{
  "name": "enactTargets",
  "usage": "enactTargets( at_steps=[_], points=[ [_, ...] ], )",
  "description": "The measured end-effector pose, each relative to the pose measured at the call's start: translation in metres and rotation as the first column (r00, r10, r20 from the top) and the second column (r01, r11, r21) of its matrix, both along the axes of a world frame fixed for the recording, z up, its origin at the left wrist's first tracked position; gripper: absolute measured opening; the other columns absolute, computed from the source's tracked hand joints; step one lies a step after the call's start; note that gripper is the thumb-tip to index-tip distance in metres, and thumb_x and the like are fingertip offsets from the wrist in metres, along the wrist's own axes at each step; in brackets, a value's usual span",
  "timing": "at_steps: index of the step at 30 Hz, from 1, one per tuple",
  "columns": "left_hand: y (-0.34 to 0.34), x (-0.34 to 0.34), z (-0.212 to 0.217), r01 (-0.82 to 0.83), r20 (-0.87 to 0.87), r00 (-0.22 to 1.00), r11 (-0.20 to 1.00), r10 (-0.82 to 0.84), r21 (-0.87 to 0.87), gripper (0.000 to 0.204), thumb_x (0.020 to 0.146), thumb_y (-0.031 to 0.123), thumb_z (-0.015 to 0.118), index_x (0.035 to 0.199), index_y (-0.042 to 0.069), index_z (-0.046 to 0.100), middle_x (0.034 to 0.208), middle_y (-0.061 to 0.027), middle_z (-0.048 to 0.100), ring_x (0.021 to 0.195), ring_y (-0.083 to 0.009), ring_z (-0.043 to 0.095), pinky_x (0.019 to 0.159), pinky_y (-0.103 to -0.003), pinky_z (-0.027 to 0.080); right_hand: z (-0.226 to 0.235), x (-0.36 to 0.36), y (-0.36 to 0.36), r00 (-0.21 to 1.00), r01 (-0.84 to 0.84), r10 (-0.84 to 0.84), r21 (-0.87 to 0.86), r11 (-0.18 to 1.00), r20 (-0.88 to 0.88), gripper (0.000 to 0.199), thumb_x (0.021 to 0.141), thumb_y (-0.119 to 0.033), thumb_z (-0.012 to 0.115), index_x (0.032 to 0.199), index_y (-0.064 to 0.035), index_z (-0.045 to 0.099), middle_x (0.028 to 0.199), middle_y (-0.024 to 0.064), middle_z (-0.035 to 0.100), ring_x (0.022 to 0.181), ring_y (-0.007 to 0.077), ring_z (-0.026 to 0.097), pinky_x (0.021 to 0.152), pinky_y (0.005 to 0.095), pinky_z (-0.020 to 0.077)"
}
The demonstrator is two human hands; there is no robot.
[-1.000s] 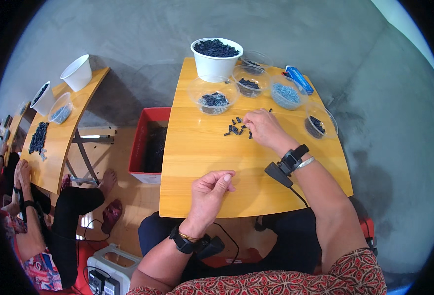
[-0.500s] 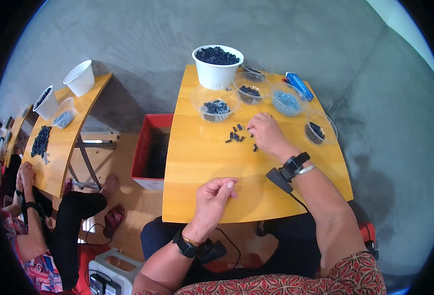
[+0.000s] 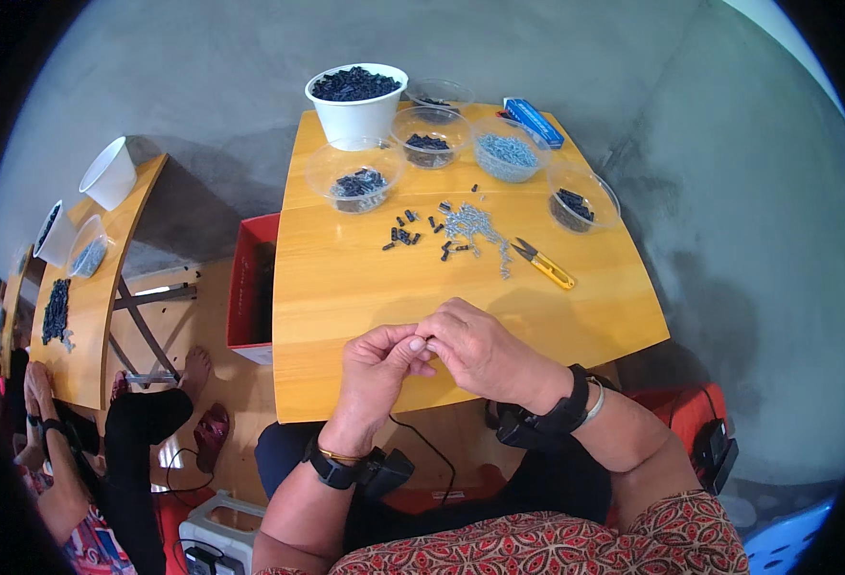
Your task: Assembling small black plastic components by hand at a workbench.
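Two hands: both are now together at the near edge of the yellow wooden surface [image 3: 346, 287]; the left hand [image 3: 376, 369] and right hand [image 3: 485, 353] meet fingertip to fingertip, pinched on something tiny I honestly can't make out.
What changed: a second ago the right hand was reaching out into the loose pile of small black and silver parts [image 3: 451, 230], and the left sat curled by itself. Now the right is back and pressed against the left, so my guess is it grabbed a piece and is fitting it to whatever the left had.
Pile: sits mid-surface, well apart from the hands.
Snips: small yellow-handled thread snips [image 3: 542, 264] lie just right of the pile, untouched.
Containers: white plastic bucket of dark bits [image 3: 355, 101] at the far edge, with clear round plastic bowls [image 3: 355, 177] of black and silvery parts around it, plus a flat blue box [image 3: 533, 122].
Wrists: black bands on both, and a cable runs from the left one.
Off to the left: another person sits at a second wooden bench [image 3: 97, 287].
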State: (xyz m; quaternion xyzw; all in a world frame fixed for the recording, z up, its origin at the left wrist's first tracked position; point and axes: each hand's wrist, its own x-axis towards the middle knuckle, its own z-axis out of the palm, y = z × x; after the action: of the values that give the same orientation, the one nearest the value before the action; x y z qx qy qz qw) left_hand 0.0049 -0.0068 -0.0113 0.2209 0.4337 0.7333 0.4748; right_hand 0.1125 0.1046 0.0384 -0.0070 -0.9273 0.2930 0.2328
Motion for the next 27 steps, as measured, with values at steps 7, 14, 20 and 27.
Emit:
enactTargets(
  at_steps=[7, 14, 20, 27],
  points=[
    [0.001, 0.001, -0.004, 0.022, -0.052, 0.998, 1.000, -0.020, 0.020, 0.010, 0.083, 0.002, 0.052, 0.090, -0.002, 0.058, 0.074, -0.0071, 0.060, 0.064, -0.0128, 0.057, 0.062, -0.029, 0.052, -0.013, 0.030, 0.044, 0.941, 0.338, -0.336, -0.136, 0.931, 0.037, 0.005, 0.075, -0.004, 0.053, 0.079, -0.0010, 0.052, 0.073, 0.0151, 0.054, 0.070, 0.0316, 0.054, 0.062, 0.0368, 0.0439],
    [0.001, 0.001, 0.000, -0.027, 0.035, 0.999, 0.999, 0.026, 0.036, 0.010, 0.083, 0.002, 0.053, 0.091, -0.001, 0.058, 0.076, -0.0066, 0.060, 0.066, -0.0124, 0.057, 0.065, -0.028, 0.051, -0.008, 0.005, 0.087, 0.953, 0.285, -0.290, 0.062, 0.956, 0.084, 0.005, 0.077, -0.008, 0.051, 0.077, -0.0030, 0.054, 0.071, 0.0152, 0.055, 0.070, 0.0333, 0.054, 0.062, 0.0394, 0.0432],
    [-0.001, -0.003, -0.002, -0.068, 0.086, 0.994, 0.996, 0.064, 0.051, 0.011, 0.083, 0.003, 0.053, 0.092, -0.001, 0.058, 0.080, -0.0065, 0.060, 0.067, -0.0129, 0.057, 0.065, -0.028, 0.051, -0.019, -0.025, 0.090, 0.934, 0.297, -0.325, 0.180, 0.938, 0.148, 0.004, 0.077, -0.008, 0.051, 0.078, -0.0039, 0.053, 0.075, 0.0143, 0.056, 0.076, 0.0329, 0.054, 0.065, 0.0401, 0.0435],
    [-0.004, -0.009, 0.005, -0.102, 0.113, 0.989, 0.994, 0.096, 0.049, 0.013, 0.083, 0.002, 0.053, 0.093, -0.002, 0.059, 0.083, -0.0066, 0.060, 0.069, -0.0136, 0.058, 0.067, -0.031, 0.051, -0.024, -0.041, 0.101, 0.923, 0.310, -0.360, 0.290, 0.905, 0.137, 0.002, 0.075, -0.006, 0.052, 0.075, -0.0048, 0.054, 0.078, 0.0132, 0.054, 0.078, 0.0326, 0.053, 0.066, 0.0410, 0.0432]
  ],
)
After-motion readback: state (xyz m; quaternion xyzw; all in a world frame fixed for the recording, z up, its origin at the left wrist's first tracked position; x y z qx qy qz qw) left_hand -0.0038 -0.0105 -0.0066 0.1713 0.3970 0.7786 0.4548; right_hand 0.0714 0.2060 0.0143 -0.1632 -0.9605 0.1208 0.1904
